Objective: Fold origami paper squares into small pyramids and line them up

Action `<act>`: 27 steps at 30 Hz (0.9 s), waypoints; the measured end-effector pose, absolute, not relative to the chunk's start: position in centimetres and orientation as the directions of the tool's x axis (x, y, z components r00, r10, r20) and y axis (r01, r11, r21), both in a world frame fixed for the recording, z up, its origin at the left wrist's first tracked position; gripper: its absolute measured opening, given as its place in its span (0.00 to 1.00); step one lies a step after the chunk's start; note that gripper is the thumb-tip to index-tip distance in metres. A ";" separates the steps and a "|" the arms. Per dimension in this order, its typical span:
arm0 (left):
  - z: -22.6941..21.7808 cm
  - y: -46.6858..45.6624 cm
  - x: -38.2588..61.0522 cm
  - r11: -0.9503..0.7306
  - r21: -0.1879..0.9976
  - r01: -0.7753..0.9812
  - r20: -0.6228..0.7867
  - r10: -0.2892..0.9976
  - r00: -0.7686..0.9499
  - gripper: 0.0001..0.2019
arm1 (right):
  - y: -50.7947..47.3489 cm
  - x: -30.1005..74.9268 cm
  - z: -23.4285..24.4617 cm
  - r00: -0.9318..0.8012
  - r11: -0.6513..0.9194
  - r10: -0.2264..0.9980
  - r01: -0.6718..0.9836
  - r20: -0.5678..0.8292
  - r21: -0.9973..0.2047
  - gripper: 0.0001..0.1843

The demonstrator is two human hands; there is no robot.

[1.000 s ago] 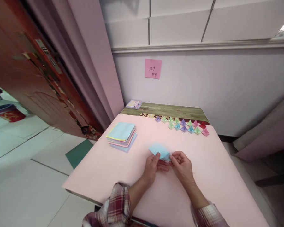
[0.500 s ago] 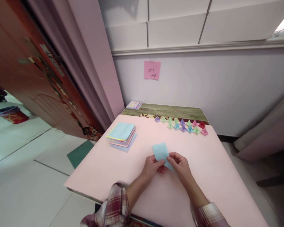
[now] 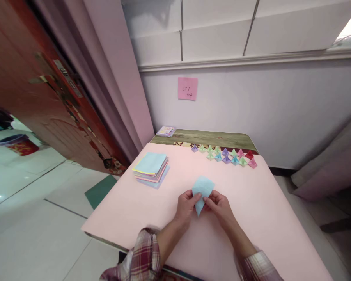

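Observation:
Both hands hold a light blue sheet of folded paper (image 3: 203, 185) above the pink tabletop, its narrow point facing me. On the paper's left edge, my left hand (image 3: 186, 207) is closed with the thumb on top. My right hand (image 3: 220, 207) pinches the opposite edge, thumb across the front and fingers behind. The fingers under the paper are partly hidden. Beyond the hands, folded paper shapes (image 3: 226, 159) in purple, green, blue, pink and red stand in two rows. To the left lies a stack of coloured paper sheets (image 3: 150, 164), a light blue one on top.
A pink cover (image 3: 128, 212) lies over the table, whose green wood-patterned far end (image 3: 213, 136) shows. A small printed packet (image 3: 166, 131) rests at the back left corner. On the wall hangs a pink note (image 3: 187, 88). A red door (image 3: 43, 101) stands left.
The blue paper has turned between my hands: earlier it looked like a tilted rectangle, now a kite shape with its point toward me. Both thumbs have shifted on it.

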State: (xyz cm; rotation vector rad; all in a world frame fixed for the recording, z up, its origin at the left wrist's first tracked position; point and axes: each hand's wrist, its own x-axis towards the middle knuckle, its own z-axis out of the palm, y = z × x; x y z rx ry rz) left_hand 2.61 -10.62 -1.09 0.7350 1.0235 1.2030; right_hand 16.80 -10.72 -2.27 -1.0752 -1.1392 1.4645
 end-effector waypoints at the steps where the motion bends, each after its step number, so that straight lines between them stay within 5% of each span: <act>1: -1.1 -10.6 2.6 0.234 0.891 -0.390 -0.240 0.970 0.034 0.14 | -10.7 16.8 -2.2 -0.159 -0.101 0.984 -0.168 -0.074 -0.981 0.18; 14: -0.1 -10.9 2.0 0.380 0.887 -0.262 -0.309 0.911 0.274 0.16 | -10.3 17.7 -2.0 0.010 -0.160 0.984 -0.404 -0.179 -0.901 0.18; 19: 0.1 -10.9 1.9 0.336 0.915 -0.224 -0.282 0.928 0.241 0.18 | -10.5 17.9 -1.6 0.106 -0.046 0.992 -0.253 -0.074 -0.966 0.31; 27: -0.4 -10.6 1.5 0.287 0.935 -0.207 -0.247 0.949 0.197 0.17 | -10.3 18.0 -2.5 0.041 -0.028 0.999 0.054 -0.026 -0.998 0.33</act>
